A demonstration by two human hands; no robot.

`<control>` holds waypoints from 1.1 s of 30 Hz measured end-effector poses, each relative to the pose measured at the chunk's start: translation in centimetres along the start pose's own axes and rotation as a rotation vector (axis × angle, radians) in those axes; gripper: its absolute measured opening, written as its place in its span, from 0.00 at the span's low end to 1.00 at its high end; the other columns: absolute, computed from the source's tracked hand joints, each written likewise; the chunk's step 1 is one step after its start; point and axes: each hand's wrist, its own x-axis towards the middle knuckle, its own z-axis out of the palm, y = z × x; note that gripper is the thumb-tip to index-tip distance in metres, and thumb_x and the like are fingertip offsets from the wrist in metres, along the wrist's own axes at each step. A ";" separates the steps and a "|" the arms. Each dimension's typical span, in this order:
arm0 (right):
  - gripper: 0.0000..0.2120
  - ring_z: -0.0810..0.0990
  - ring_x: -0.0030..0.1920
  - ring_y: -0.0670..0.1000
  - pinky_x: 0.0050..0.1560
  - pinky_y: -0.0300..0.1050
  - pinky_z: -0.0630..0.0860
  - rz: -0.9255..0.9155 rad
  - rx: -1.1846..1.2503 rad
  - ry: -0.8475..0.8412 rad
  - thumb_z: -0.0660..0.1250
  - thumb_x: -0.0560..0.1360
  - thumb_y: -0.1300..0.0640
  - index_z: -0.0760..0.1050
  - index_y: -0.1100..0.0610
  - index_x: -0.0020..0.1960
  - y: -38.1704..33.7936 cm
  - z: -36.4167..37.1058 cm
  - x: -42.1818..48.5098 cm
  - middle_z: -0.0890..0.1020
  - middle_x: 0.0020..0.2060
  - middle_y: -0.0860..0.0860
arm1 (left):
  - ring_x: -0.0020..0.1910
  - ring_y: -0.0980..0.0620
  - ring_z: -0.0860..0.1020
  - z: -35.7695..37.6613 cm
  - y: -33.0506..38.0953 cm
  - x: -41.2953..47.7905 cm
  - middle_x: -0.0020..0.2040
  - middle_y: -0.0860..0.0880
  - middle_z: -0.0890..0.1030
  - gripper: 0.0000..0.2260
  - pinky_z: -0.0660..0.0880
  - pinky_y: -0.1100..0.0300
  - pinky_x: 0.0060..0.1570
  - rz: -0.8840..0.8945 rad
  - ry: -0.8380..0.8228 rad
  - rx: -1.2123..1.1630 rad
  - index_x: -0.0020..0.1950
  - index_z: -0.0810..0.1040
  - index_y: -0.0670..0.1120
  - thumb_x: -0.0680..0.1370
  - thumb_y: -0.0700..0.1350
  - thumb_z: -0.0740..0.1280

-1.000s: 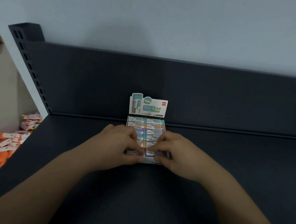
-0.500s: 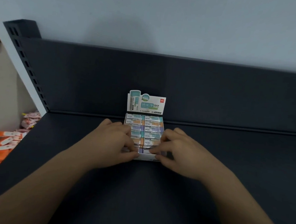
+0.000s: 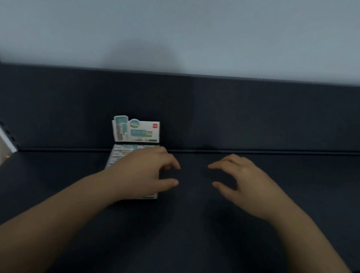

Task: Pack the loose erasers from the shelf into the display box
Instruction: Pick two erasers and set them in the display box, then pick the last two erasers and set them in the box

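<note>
The white display box (image 3: 135, 131) with its upright teal-printed header card stands on the dark shelf (image 3: 189, 233), left of centre. Rows of wrapped erasers (image 3: 120, 151) fill it, mostly hidden under my left hand. My left hand (image 3: 144, 172) hovers over the box's right side, fingers loosely curved and holding nothing. My right hand (image 3: 242, 183) is to the right of the box, apart from it, over bare shelf with fingers relaxed and empty. The frame is motion-blurred.
The shelf's dark back panel (image 3: 240, 113) rises behind the box, under a pale wall. A perforated upright (image 3: 0, 130) edges the shelf at the far left.
Both hands have let go of the front erasers and lifted off the box. They shifted right, the right hand well clear of it. The view panned right, so the box sits further left.
</note>
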 end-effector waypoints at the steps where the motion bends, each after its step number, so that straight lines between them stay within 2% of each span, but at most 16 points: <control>1: 0.20 0.69 0.61 0.44 0.65 0.44 0.69 0.027 -0.014 -0.004 0.63 0.76 0.43 0.69 0.41 0.67 1.2 -0.4 -0.7 0.71 0.58 0.38 | 0.51 0.62 0.73 0.4 1.0 1.1 0.52 0.61 0.73 0.17 0.73 0.60 0.54 0.015 -0.004 0.011 0.61 0.73 0.61 0.74 0.62 0.64; 8: 0.20 0.70 0.62 0.46 0.62 0.46 0.73 0.172 -0.054 -0.039 0.63 0.76 0.44 0.68 0.42 0.68 10.6 -3.2 -6.4 0.71 0.61 0.40 | 0.49 0.61 0.72 5.1 11.1 9.5 0.53 0.60 0.73 0.20 0.72 0.61 0.52 0.106 -0.009 -0.024 0.65 0.69 0.60 0.73 0.61 0.64; 11: 0.20 0.71 0.62 0.47 0.61 0.47 0.73 0.235 -0.072 -0.034 0.64 0.76 0.44 0.69 0.43 0.68 15.3 -4.8 -9.3 0.72 0.61 0.41 | 0.51 0.59 0.73 7.4 16.3 13.2 0.54 0.58 0.74 0.21 0.72 0.58 0.55 0.154 -0.019 -0.015 0.65 0.68 0.58 0.74 0.61 0.64; 14: 0.19 0.72 0.61 0.48 0.57 0.47 0.75 0.320 -0.101 -0.014 0.64 0.76 0.45 0.70 0.44 0.67 20.5 -6.9 -12.7 0.73 0.61 0.43 | 0.54 0.57 0.73 9.5 21.1 16.6 0.55 0.57 0.74 0.21 0.69 0.59 0.54 0.193 -0.026 -0.016 0.66 0.68 0.58 0.75 0.61 0.63; 19: 0.15 0.77 0.53 0.54 0.45 0.47 0.76 0.587 -0.220 0.103 0.64 0.77 0.48 0.75 0.51 0.62 29.6 -9.8 -18.7 0.77 0.54 0.50 | 0.54 0.56 0.74 12.7 28.2 21.4 0.55 0.56 0.74 0.20 0.68 0.59 0.52 0.220 -0.039 -0.058 0.65 0.69 0.56 0.76 0.60 0.63; 22: 0.14 0.77 0.52 0.57 0.46 0.48 0.75 0.677 -0.180 0.069 0.66 0.76 0.53 0.77 0.54 0.60 34.2 -11.0 -21.9 0.76 0.52 0.54 | 0.51 0.58 0.74 14.8 32.4 23.7 0.54 0.56 0.75 0.18 0.70 0.60 0.51 0.240 -0.073 -0.122 0.64 0.71 0.55 0.76 0.58 0.64; 25: 0.14 0.77 0.53 0.58 0.49 0.51 0.75 0.706 -0.133 0.009 0.66 0.76 0.53 0.77 0.53 0.60 36.9 -11.6 -24.1 0.76 0.53 0.54 | 0.50 0.57 0.75 16.7 35.8 25.6 0.54 0.56 0.75 0.18 0.70 0.61 0.48 0.268 -0.104 -0.109 0.64 0.71 0.55 0.76 0.57 0.64; 30: 0.12 0.78 0.47 0.55 0.43 0.50 0.76 0.709 -0.096 0.046 0.66 0.75 0.44 0.76 0.52 0.51 37.7 -10.6 -25.0 0.75 0.47 0.52 | 0.50 0.51 0.76 19.3 40.6 28.8 0.53 0.52 0.76 0.16 0.72 0.57 0.44 0.220 -0.085 -0.080 0.62 0.73 0.52 0.77 0.55 0.62; 33: 0.12 0.78 0.45 0.55 0.42 0.51 0.76 0.679 -0.002 0.075 0.66 0.75 0.45 0.75 0.54 0.50 37.6 -9.8 -24.9 0.76 0.45 0.52 | 0.47 0.49 0.76 20.6 43.0 30.4 0.51 0.50 0.76 0.17 0.72 0.55 0.40 0.175 -0.081 -0.091 0.60 0.72 0.51 0.76 0.59 0.63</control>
